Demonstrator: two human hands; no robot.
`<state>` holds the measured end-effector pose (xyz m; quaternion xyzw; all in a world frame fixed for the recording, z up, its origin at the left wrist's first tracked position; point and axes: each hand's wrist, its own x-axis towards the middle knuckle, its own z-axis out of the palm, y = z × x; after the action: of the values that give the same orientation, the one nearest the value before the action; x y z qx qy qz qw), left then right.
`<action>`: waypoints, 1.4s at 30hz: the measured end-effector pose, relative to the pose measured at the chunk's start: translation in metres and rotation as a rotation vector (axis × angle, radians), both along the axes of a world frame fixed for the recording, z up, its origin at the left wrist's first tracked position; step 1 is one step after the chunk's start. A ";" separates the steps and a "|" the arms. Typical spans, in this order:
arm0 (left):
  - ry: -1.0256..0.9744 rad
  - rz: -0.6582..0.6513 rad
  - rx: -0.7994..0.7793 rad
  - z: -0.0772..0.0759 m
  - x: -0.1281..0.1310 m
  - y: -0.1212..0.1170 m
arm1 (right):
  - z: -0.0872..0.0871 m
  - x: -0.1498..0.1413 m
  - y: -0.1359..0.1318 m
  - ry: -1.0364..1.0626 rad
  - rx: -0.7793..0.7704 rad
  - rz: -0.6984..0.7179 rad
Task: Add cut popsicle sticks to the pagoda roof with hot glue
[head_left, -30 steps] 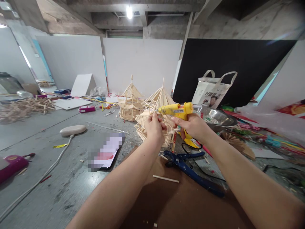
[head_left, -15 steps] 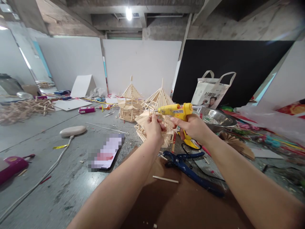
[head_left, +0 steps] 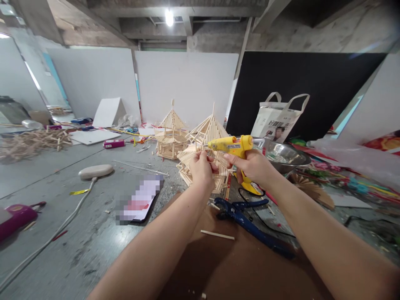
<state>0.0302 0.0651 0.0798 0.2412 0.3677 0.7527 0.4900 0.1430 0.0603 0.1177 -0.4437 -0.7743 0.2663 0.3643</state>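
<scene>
One grey-smudged yellow glue gun fills the right grip, nozzle toward nine o'clock; at twelve stands the tiered, ribbed pale stick model, the left grip pinched narrow before it, contents unclear.

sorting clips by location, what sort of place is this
Probably a craft workshop or art studio, though that's a guess: the right hand holds a yellow glue gun, there are models built of wooden sticks, and a loose pile of sticks lies at far left.
</scene>
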 end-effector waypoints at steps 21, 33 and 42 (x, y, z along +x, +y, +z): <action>0.051 0.001 0.011 0.001 -0.001 -0.002 | -0.001 0.000 0.003 0.005 0.049 -0.003; 0.380 -0.268 -0.004 -0.028 -0.005 -0.028 | 0.006 0.039 -0.026 0.182 -0.086 -0.148; 1.007 -0.264 0.189 -0.065 -0.012 -0.057 | -0.032 0.098 -0.012 0.316 -0.148 -0.359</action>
<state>0.0180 0.0077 0.0147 0.6603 0.4546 0.5053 0.3195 0.2407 0.0484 0.0858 -0.5525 -0.5947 0.3195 0.4888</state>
